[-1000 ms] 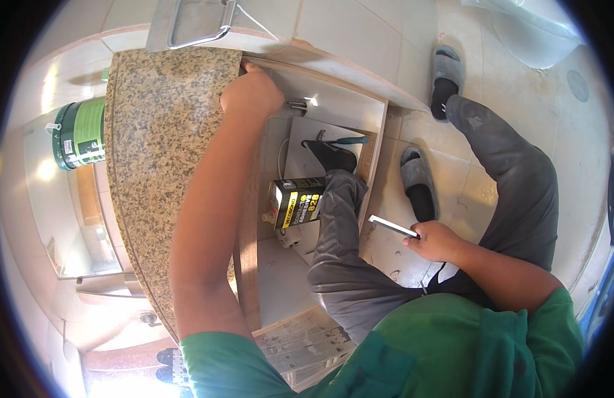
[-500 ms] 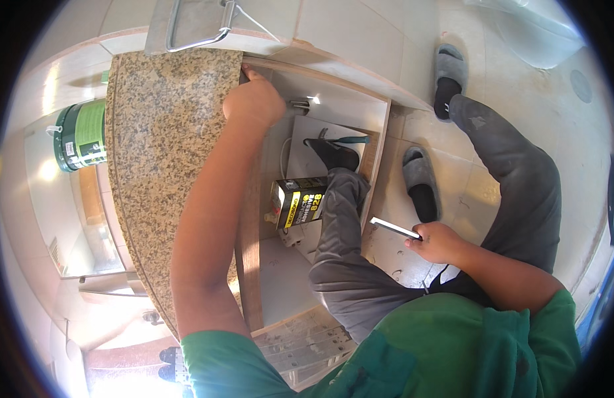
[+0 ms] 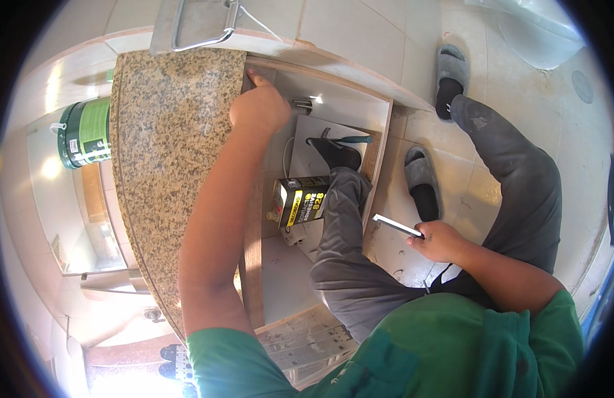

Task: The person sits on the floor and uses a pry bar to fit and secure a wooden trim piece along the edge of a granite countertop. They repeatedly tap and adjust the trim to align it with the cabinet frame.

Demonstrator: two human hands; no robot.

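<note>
My left hand (image 3: pixel 260 106) reaches to the inner far corner of the open cabinet, just beside the speckled granite countertop (image 3: pixel 174 132). Its index finger is stretched out against the wooden strip under the counter's edge; the other fingers are curled or hidden. Low in front of me, my right hand (image 3: pixel 438 242) is closed round one end of a slim, flat thing (image 3: pixel 398 225) with a bright white face and a dark edge, its exact kind unclear. Between my hands, a black and yellow adhesive tin (image 3: pixel 300 203) leans inside the cabinet beside my leg.
One foot (image 3: pixel 337 154) rests on a white board in the cabinet, near a teal-handled tool (image 3: pixel 352 139). Grey slippers (image 3: pixel 421 174) are on the tiled floor. A green bucket (image 3: pixel 88 132) stands past the counter. A metal paper holder (image 3: pixel 204 30) juts from the wall.
The view has shifted slightly, so the counter and my left arm sit a little further right. My left index finger stays at the cabinet corner; my right hand keeps its hold.
</note>
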